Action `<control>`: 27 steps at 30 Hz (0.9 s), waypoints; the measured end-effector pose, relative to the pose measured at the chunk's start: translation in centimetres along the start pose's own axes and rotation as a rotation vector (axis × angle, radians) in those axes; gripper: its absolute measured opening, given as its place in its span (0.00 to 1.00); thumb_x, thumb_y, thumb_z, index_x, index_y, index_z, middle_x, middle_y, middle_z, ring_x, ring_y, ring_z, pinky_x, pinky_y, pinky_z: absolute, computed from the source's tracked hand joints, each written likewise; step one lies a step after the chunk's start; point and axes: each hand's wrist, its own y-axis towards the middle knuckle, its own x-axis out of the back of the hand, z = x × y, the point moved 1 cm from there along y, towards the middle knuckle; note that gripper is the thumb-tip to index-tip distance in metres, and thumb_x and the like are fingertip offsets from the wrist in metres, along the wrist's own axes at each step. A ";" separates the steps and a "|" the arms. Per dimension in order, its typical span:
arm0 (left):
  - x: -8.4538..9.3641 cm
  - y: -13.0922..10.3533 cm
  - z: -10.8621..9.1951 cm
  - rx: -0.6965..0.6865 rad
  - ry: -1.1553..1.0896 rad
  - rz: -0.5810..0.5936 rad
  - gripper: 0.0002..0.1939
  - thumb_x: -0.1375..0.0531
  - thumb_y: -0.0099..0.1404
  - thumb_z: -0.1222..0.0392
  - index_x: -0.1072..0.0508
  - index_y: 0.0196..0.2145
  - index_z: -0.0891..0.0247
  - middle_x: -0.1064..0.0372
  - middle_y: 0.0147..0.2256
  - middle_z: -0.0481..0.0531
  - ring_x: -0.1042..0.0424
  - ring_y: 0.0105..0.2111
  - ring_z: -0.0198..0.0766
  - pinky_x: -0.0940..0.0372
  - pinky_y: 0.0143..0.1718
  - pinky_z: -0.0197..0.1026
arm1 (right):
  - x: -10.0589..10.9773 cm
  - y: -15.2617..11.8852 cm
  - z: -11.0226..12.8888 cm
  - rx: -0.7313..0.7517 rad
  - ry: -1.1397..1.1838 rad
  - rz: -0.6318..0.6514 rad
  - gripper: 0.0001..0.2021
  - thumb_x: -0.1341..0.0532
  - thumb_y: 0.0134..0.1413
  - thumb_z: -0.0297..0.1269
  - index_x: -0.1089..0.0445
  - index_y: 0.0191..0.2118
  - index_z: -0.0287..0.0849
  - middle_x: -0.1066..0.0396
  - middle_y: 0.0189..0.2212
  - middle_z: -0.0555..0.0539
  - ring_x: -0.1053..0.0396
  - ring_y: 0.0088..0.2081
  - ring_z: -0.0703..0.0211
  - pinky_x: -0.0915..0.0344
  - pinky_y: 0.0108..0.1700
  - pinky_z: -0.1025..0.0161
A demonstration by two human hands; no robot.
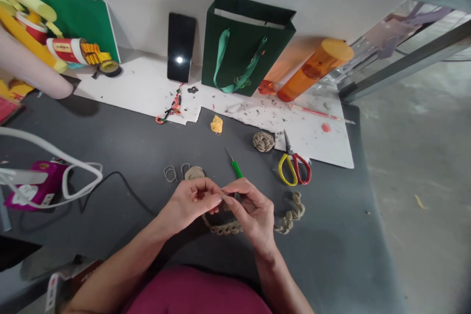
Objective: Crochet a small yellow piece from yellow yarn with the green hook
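My left hand (195, 201) and my right hand (252, 206) meet in front of me, thumbs and forefingers pinched tip to tip. Between them they grip the end of a beige crocheted strip (224, 228), though the fingers mostly cover the held part. From there the scalloped strip curves under my right hand and out to its right. Just beyond the fingers lies a green-handled crochet hook (236, 169), its metal tip pointing away. A ball of beige yarn (194, 172) sits behind my left hand, with loose loops of yarn (170, 174) beside it.
Scissors (294, 163) with yellow and red handles and a coiled beige crochet piece (263, 142) lie to the right. Further back are a yellow crochet piece (217, 124), a phone (181, 48), a green gift bag (245, 44) and an orange bottle (314, 71). A white cable (55, 147) loops at left.
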 end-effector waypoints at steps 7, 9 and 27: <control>0.2 0.0 -0.4 0.005 0.085 -0.031 0.10 0.33 0.58 0.54 0.26 0.27 0.62 0.34 0.23 0.45 0.35 0.25 0.32 0.41 0.29 0.39 | 0.0 0.0 -0.3 0.066 -0.077 -0.009 0.04 0.34 0.60 0.32 0.25 0.33 0.46 0.25 0.28 0.49 0.28 0.31 0.59 0.31 0.34 0.62; 0.2 0.0 -0.5 0.038 0.054 -0.003 0.12 0.32 0.57 0.52 0.26 0.27 0.63 0.35 0.22 0.44 0.37 0.24 0.32 0.42 0.28 0.38 | 0.1 -0.1 -0.2 0.116 -0.112 -0.005 0.04 0.34 0.60 0.30 0.25 0.34 0.47 0.25 0.28 0.50 0.28 0.31 0.59 0.31 0.34 0.62; 0.4 0.8 0.8 0.272 -0.290 0.288 0.21 0.27 0.50 0.45 0.28 0.24 0.64 0.37 0.17 0.42 0.39 0.17 0.28 0.44 0.23 0.35 | 1.7 0.0 0.4 0.393 -0.109 0.262 0.12 0.39 0.65 0.27 0.24 0.47 0.50 0.28 0.37 0.47 0.28 0.35 0.59 0.29 0.36 0.62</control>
